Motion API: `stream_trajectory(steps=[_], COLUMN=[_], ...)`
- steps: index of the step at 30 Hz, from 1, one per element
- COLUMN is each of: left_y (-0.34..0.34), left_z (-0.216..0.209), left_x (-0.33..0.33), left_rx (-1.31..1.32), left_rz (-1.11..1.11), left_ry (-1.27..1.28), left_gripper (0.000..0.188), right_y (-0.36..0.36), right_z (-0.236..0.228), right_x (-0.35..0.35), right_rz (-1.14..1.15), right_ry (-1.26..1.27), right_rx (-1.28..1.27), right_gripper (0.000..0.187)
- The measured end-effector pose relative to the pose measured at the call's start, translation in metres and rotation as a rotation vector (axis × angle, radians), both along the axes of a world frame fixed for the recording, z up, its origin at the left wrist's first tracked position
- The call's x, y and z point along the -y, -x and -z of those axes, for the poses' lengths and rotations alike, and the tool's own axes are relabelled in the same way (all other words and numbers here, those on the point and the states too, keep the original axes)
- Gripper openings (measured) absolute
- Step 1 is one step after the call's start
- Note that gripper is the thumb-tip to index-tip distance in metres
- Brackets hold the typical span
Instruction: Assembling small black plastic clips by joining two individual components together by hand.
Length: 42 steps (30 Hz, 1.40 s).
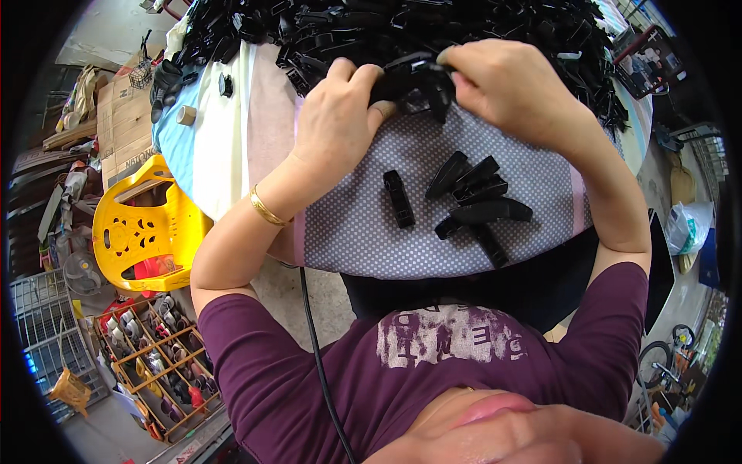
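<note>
My left hand (336,116) and my right hand (506,89) are raised over the far part of the cloth-covered table. Between them is a black plastic part (421,85), with the fingers of both hands closed on its two ends. Its exact kind is hard to make out against the dark pile behind it. Nearer to me lies a loose group of similar black plastic pieces (483,209), some curved and some straight. One slim black piece (399,199) rests apart, left of that group.
A large heap of black plastic parts (340,31) covers the table's far side. The dotted grey cloth (348,232) hangs at the near edge. Left stand a yellow plastic chair (147,224), a cardboard box (127,127) and a shoe rack (158,363). A black cable (309,332) crosses my front.
</note>
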<state>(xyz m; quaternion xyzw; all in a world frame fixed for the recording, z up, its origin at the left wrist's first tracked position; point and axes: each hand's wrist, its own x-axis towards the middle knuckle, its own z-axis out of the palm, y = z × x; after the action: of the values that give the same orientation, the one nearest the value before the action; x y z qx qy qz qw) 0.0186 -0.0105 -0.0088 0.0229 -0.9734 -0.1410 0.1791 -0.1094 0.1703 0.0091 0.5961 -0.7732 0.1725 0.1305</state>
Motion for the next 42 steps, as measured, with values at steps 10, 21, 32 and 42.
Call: stream_trajectory(steps=[10, 21, 32, 42], left_y=[0.033, 0.045, 0.024, 0.025], left_z=[-0.018, 0.002, -0.010, -0.006], left_x=[0.007, 0.009, -0.008, -0.010], left_rx=[-0.149, -0.080, -0.132, -0.222], left_rz=[0.214, 0.562, 0.303, 0.255], left_ry=[-0.759, -1.808, -1.564, -1.450], left_gripper=[0.035, 0.030, 0.024, 0.023], right_y=[0.004, 0.002, -0.011, -0.020], right_z=[0.008, 0.016, 0.012, 0.008], right_x=[0.002, 0.008, 0.007, 0.008], right_rz=[-0.105, -0.121, -0.149, -0.092], right_ry=[0.372, 0.541, 0.518, 0.433], right_rx=[0.467, 0.516, 0.805, 1.106], right_gripper=[0.028, 0.024, 0.028, 0.028])
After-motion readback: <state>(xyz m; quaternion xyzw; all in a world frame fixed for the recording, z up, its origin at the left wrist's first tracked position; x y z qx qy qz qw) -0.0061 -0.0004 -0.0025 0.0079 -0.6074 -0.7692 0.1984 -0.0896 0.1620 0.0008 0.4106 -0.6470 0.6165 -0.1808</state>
